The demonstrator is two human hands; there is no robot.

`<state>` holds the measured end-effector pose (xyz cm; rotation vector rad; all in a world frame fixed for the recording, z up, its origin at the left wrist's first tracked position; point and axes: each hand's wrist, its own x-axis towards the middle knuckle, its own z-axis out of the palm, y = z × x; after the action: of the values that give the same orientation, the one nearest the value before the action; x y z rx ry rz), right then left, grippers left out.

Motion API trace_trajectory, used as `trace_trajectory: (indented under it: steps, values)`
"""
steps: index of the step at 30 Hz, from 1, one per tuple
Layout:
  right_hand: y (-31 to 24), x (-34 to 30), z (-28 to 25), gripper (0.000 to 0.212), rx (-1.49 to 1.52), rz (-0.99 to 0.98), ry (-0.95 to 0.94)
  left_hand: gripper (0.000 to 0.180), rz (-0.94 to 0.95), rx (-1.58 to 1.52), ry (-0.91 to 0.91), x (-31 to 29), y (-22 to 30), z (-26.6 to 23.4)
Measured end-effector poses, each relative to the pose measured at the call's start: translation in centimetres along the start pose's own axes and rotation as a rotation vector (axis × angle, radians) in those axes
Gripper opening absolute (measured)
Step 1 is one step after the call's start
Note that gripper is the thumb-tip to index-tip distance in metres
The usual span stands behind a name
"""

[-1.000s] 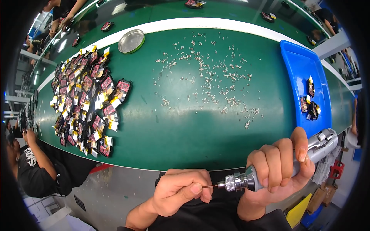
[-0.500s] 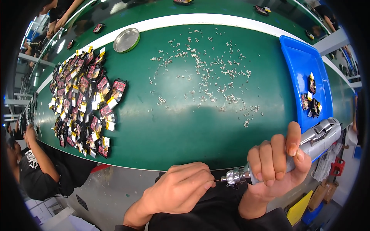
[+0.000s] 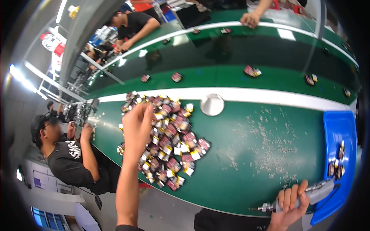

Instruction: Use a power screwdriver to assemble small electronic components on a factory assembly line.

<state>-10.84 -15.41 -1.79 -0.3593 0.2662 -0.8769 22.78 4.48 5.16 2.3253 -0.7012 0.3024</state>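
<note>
Lower right, the right hand grips an electric screwdriver near the edge of open tabletop. The left hand, grip unclear, overhangs piled electronics.

The left hand is above a heap of small black-and-pink devices on a green table; the right hand grips a grey power screwdriver near a blue tray.
</note>
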Motion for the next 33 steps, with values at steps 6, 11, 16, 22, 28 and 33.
trace_trajectory:
  steps: [6, 11, 16, 22, 28, 33]
  values:
    - [-0.4, -0.2, 1.3, 0.012, -0.022, 0.147, -0.045, 0.046, -0.068, 0.444, -0.020, 15.4, -16.4, -0.7]
    - [-0.8, -0.3, 1.2, 0.014, 0.002, 0.176, -0.013, 0.040, -0.166, 0.633, -0.200, 20.2, -20.3, 3.1]
    - [-0.4, -0.3, 1.4, 0.015, 0.011, 0.171, 0.023, 0.021, -0.193, 0.853, -0.302, 21.5, -20.7, 6.0]
    - [-0.2, 0.2, 1.5, 0.011, 0.037, 0.212, -0.030, 0.029, 0.052, 0.582, -0.127, 20.6, -24.1, 2.6]
    - [-0.7, 0.5, -0.1, 0.012, -0.105, 0.141, -0.068, 0.037, 0.355, 0.042, -0.317, 8.0, -0.5, 3.6]
    - [-0.8, -0.6, 0.1, 0.012, -0.086, 0.165, -0.078, 0.046, 0.830, -0.264, -0.842, -9.9, 11.0, 4.8]
